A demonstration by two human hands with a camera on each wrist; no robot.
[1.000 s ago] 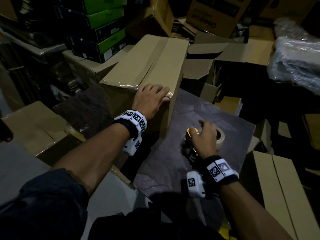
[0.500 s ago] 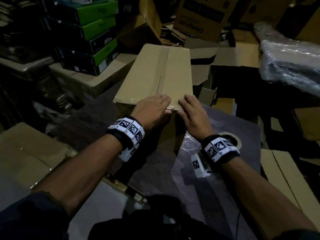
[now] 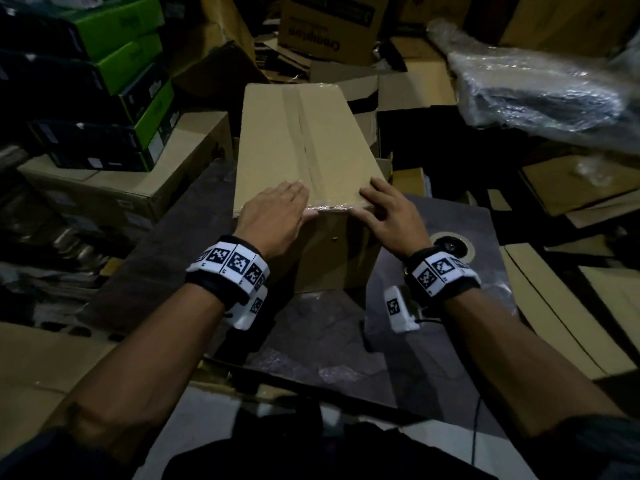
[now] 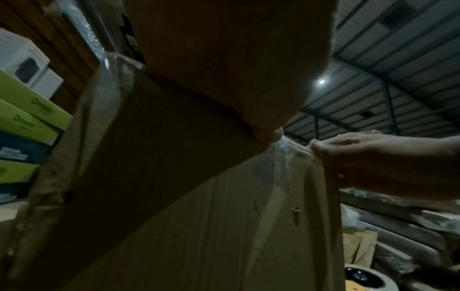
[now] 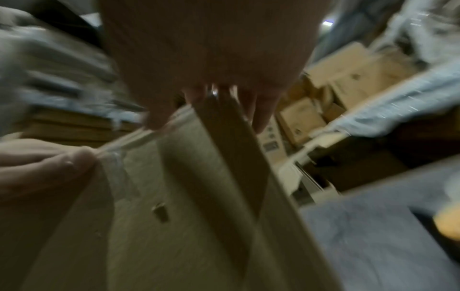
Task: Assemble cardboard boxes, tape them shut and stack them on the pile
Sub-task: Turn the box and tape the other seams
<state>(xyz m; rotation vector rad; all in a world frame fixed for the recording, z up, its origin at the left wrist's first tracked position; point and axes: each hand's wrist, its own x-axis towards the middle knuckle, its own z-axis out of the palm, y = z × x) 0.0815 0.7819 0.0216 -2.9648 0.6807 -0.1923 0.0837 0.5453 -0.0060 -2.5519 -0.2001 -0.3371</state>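
A closed cardboard box point(image 3: 304, 133) stands on the dark table point(image 3: 415, 341), with clear tape running along its top seam and over the near edge. My left hand point(image 3: 277, 216) lies flat on the near top edge, its thumb at the front face. My right hand point(image 3: 384, 216) presses the near right corner with straight fingers. The left wrist view shows the box's front point(image 4: 199, 216) and the right hand point(image 4: 385, 165) at the taped edge. The right wrist view is blurred, with the box point(image 5: 199, 216) and the left hand point(image 5: 44, 163). A tape roll point(image 3: 450, 245) lies on the table behind my right wrist.
Green and black boxes point(image 3: 114, 81) are stacked at the left on brown cartons. A plastic-wrapped bundle point(image 3: 540, 88) lies at the upper right. Flattened cardboard point(image 3: 571, 323) lies at the right of the table, and printed cartons point(image 3: 329, 26) stand behind the box.
My right hand left the tape roll on the table and came up onto the box's near edge. The box turned to face me squarely. My left hand stayed on the edge.
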